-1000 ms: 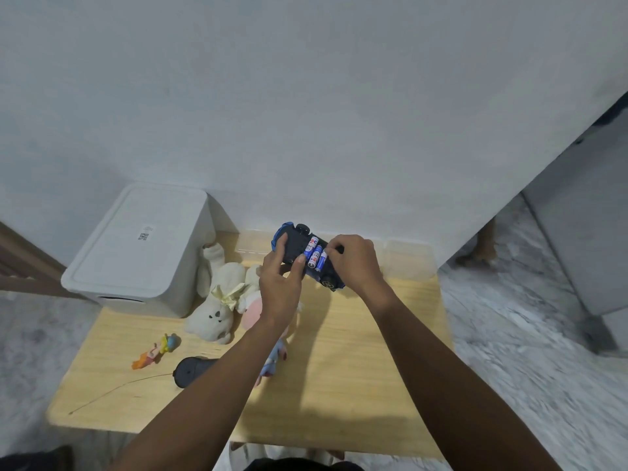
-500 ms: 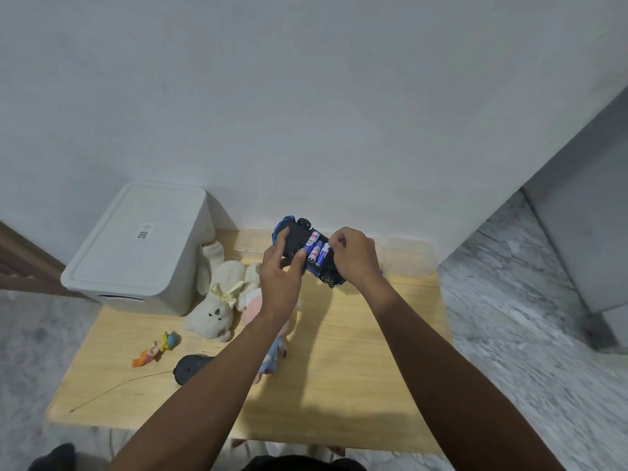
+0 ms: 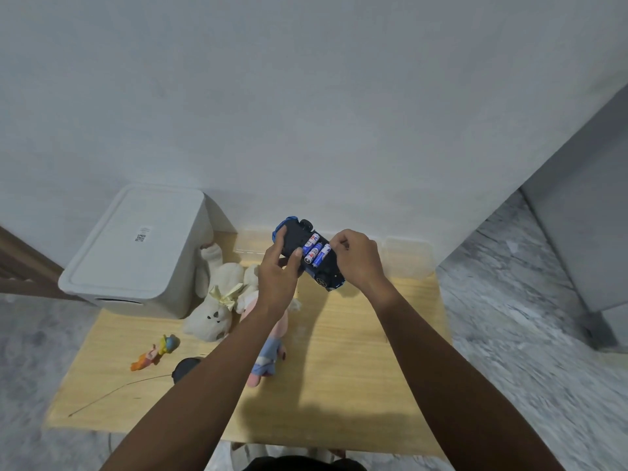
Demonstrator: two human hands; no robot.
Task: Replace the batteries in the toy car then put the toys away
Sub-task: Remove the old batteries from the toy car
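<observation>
A blue and black toy car [image 3: 295, 236] is held upside down above the back of the wooden table [image 3: 356, 362]. Its battery bay is uncovered and shows three blue-and-white batteries [image 3: 316, 253] side by side. My left hand [image 3: 279, 274] grips the car's near side, thumb beside the batteries. My right hand [image 3: 356, 258] holds the car's right end, its curled fingertips at the rightmost battery. Whether the fingers pinch that battery cannot be told.
A white lidded storage box [image 3: 136, 253] stands at the table's back left. Beside it lie a cream plush bunny [image 3: 214, 300], a pink plush doll [image 3: 268, 351], a small orange and blue figure [image 3: 156, 351] and a black remote with a wire antenna [image 3: 183, 368]. Clear plastic containers [image 3: 407, 256] sit at the back.
Both hands have lifted the car slightly up and away over the last second. The grip on it looks the same.
</observation>
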